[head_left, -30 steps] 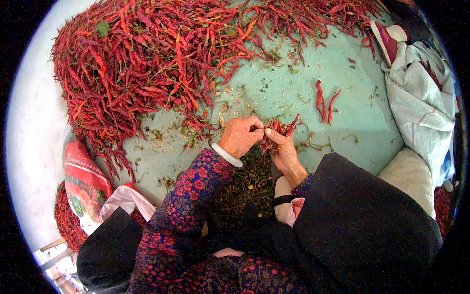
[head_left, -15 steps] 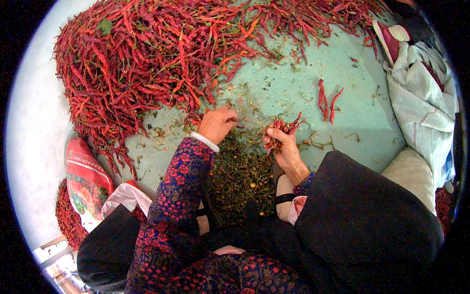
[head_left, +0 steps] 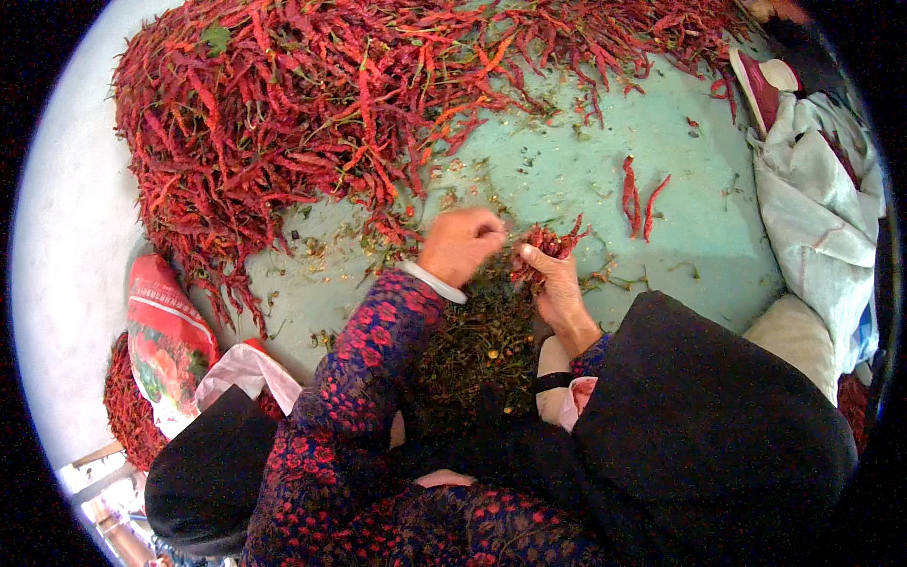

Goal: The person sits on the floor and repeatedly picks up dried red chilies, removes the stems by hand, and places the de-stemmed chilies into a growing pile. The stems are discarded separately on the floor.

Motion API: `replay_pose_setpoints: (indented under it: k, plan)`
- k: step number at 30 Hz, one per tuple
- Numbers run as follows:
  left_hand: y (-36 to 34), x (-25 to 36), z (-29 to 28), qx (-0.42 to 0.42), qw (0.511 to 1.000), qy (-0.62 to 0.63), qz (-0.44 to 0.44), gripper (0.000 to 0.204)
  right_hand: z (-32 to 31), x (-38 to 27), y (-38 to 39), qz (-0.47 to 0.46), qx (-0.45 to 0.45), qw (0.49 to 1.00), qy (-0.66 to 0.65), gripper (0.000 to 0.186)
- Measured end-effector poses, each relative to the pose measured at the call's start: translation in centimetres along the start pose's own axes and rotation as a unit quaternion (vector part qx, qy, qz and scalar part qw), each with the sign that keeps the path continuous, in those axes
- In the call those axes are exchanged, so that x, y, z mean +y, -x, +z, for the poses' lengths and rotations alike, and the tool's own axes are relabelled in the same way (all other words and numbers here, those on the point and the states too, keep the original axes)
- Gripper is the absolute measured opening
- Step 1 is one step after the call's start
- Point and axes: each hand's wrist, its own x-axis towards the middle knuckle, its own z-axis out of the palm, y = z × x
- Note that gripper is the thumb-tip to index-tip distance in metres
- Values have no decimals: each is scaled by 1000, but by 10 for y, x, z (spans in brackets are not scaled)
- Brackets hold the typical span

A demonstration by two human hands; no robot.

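Observation:
A bunch of dried red chili peppers (head_left: 557,243) sticks out of my right hand (head_left: 561,291), whose thumb presses over it. Just left of that bunch is my left hand (head_left: 460,248), wearing a pale bangle. Its fingers curl together in a pinch, slightly blurred, and whatever they hold is too small to make out. Under both hands, between my knees, lies a heap of green-brown chili stems (head_left: 472,359). A large pile of red chili peppers (head_left: 283,123) spreads over the floor beyond my left hand.
Two loose chilies (head_left: 631,198) lie on the green floor (head_left: 699,180) amid scattered seeds and stems. On the right are a whitish woven sack (head_left: 812,208) and a red-and-white shoe (head_left: 759,87). A red printed bag (head_left: 170,331) stands on the left by more chilies (head_left: 128,406).
My left hand has moved right, closer to the bunch in my right hand. My right hand keeps its grip on the chilies and has hardly shifted.

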Motion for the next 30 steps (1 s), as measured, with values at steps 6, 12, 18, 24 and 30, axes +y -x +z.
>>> replay_pose_setpoints:
  k: [6,12,18,24,30]
  plan:
    - [9,18,48,37,992,-79,91,16,-8,-4,2,-7,34,997,-64,10]
    - [-9,-28,-54,-173,971,52,-156,8,-12,1,-2,19,-35,998,-55,14]
    - [2,-52,-52,-124,982,-141,16,12,-12,-2,-1,15,-42,996,-76,15]
    - [5,-65,-27,-73,943,-295,138,12,-14,-3,-1,24,-58,995,-75,14]
    - [7,-72,-22,-112,936,-318,102,18,-14,-2,-1,29,-83,992,-95,16]
